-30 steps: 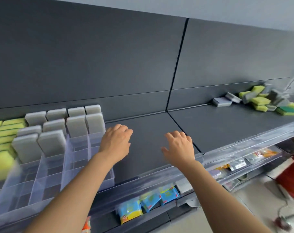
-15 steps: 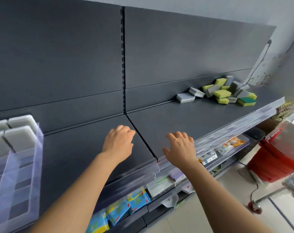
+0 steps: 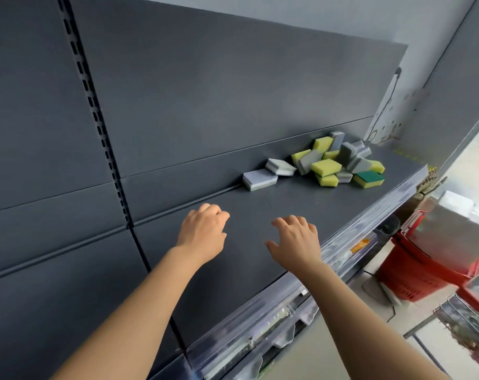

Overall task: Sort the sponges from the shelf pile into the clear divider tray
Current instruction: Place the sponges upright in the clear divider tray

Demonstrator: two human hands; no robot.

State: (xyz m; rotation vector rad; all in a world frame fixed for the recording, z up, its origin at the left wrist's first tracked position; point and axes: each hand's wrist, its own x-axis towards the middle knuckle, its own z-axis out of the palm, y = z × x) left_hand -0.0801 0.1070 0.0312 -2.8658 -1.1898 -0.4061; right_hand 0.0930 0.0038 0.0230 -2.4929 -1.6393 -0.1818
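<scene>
I hold both hands empty above the shelf [image 3: 301,198], left hand [image 3: 202,231] loosely curled, right hand [image 3: 296,239] spread; the sponges [image 3: 326,167] lie ahead-right by its back edge, nearer my right.

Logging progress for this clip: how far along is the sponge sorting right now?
Done: cannot tell from this view; the clear divider tray is out of frame. In hand: nothing. The left hand and right hand hover empty over the bare shelf, short of the sponge pile. Left: a mixed heap of grey and yellow sponges against the back panel, including a grey sponge lying nearest the hands.
</scene>
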